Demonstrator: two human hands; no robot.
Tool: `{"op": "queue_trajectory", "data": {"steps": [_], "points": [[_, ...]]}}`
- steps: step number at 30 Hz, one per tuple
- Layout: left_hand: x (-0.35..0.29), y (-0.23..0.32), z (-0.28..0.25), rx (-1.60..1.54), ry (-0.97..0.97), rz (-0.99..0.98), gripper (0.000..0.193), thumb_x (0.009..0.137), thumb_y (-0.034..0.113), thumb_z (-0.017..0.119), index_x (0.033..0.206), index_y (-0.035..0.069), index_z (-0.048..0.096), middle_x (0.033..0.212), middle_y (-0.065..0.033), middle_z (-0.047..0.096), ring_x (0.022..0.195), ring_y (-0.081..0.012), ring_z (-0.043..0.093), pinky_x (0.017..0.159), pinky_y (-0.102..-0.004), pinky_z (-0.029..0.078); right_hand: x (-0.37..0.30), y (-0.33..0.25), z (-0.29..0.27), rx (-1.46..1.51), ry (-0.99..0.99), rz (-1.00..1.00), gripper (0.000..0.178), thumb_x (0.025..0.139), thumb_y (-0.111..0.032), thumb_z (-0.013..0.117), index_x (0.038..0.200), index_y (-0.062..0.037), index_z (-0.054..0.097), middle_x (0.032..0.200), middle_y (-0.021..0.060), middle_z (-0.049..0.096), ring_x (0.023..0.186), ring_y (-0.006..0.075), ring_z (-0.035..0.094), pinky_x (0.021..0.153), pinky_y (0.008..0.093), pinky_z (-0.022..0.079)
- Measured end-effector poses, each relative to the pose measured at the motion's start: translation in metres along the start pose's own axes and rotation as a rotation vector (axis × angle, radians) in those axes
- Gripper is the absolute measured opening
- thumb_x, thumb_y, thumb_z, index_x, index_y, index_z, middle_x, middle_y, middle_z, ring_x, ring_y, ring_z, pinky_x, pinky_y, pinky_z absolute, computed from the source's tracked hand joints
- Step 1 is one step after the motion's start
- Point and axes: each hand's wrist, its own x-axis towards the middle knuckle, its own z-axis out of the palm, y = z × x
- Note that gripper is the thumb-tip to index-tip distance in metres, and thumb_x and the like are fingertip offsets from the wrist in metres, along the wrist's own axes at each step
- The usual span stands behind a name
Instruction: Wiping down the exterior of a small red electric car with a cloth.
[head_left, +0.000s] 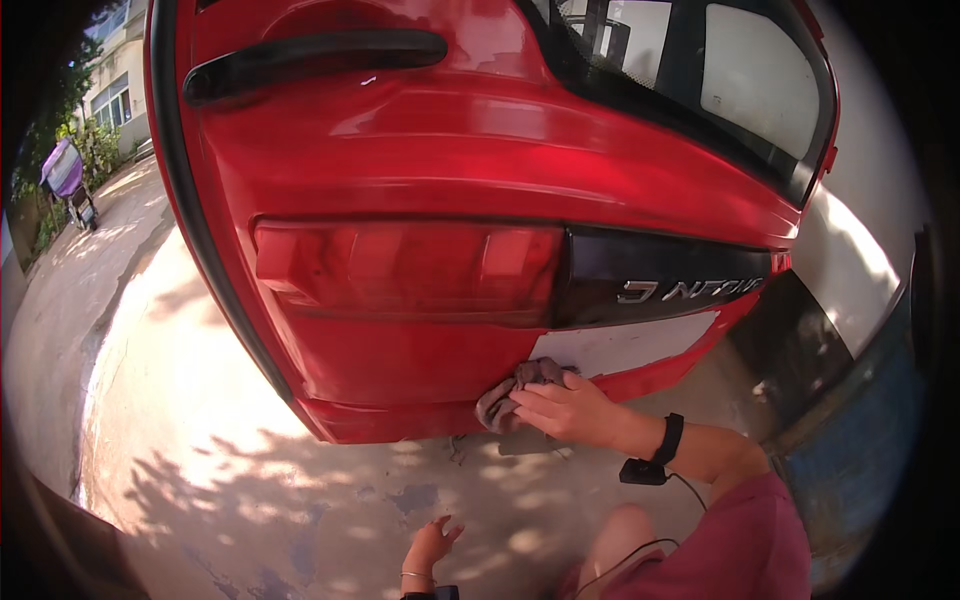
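Observation:
A crumpled grey-brown rag (497,405) is pressed by my right hand (575,412) against the lower edge of a red vehicle body (400,365). The rag sits by the left end of a pale patch (630,345) on the bodywork, and my fingers lie over it. Lower down, my left hand (430,548) hangs above the ground, apart from the vehicle, its fingers loosely apart and nothing seen in them. A red ribbed panel (410,268) and a black strip with silver lettering (665,278) run above the rag.
Higher on the vehicle are a black grab handle (315,62) and a window (755,75). Black trim (205,240) edges its left side. Sunlit concrete ground (200,400) lies below. A purple-covered wheeled object (65,170) stands far left. A cable runs from my right wrist strap (668,440).

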Motion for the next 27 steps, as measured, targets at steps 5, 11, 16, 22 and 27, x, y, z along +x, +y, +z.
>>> {"op": "queue_trajectory", "data": {"steps": [5, 11, 16, 22, 27], "points": [[0.006, 0.001, -0.002, -0.616, 0.162, -0.065, 0.051, 0.090, 0.035, 0.064, 0.125, 0.000, 0.058, 0.107, -0.0133, 0.069, 0.092, -0.0224, 0.068, 0.080, -0.0316, 0.052, -0.038, 0.044, -0.047, 0.117, -0.389, 0.229, 0.021, 0.078, -0.017, 0.062, 0.098, -0.0149, 0.066, 0.103, -0.0008, 0.062, 0.105, 0.0169, 0.054, 0.082, 0.0338, 0.041], [-0.017, 0.062, -0.053, -0.653, 0.272, 0.000, 0.049, 0.090, 0.034, 0.064, 0.123, -0.002, 0.059, 0.105, -0.0133, 0.069, 0.090, -0.0200, 0.067, 0.080, -0.0308, 0.051, -0.103, 0.084, -0.148, 0.375, -0.728, 0.596, 0.032, 0.076, -0.012, 0.062, 0.107, -0.0188, 0.067, 0.106, 0.0017, 0.063, 0.107, 0.0227, 0.054, 0.091, 0.0392, 0.040], [-0.095, 0.154, -0.138, -0.477, 0.245, -0.005, 0.049, 0.085, 0.037, 0.067, 0.121, 0.004, 0.062, 0.106, -0.0205, 0.068, 0.098, -0.0285, 0.068, 0.085, -0.0344, 0.051, -0.091, 0.124, -0.217, 0.692, -0.623, 0.815, 0.033, 0.078, -0.008, 0.059, 0.109, -0.0140, 0.067, 0.099, 0.0086, 0.063, 0.102, 0.0271, 0.057, 0.095, 0.0401, 0.040], [-0.220, 0.193, -0.208, -0.289, 0.228, -0.080, 0.050, 0.087, 0.036, 0.067, 0.122, 0.002, 0.060, 0.107, -0.0217, 0.068, 0.099, -0.0286, 0.067, 0.083, -0.0350, 0.052, -0.027, 0.146, -0.294, 0.962, -0.569, 0.879, 0.035, 0.078, -0.008, 0.056, 0.111, -0.0088, 0.066, 0.100, 0.0133, 0.063, 0.097, 0.0296, 0.060, 0.090, 0.0391, 0.046], [-0.336, 0.184, -0.256, -0.400, 0.348, -0.176, 0.051, 0.087, 0.036, 0.067, 0.124, 0.002, 0.059, 0.107, -0.0215, 0.068, 0.099, -0.0306, 0.067, 0.083, -0.0355, 0.052, 0.016, 0.126, -0.308, 0.937, -0.493, 0.732, 0.038, 0.077, -0.007, 0.057, 0.114, -0.0055, 0.064, 0.099, 0.0149, 0.064, 0.095, 0.0273, 0.062, 0.086, 0.0362, 0.049]]}}
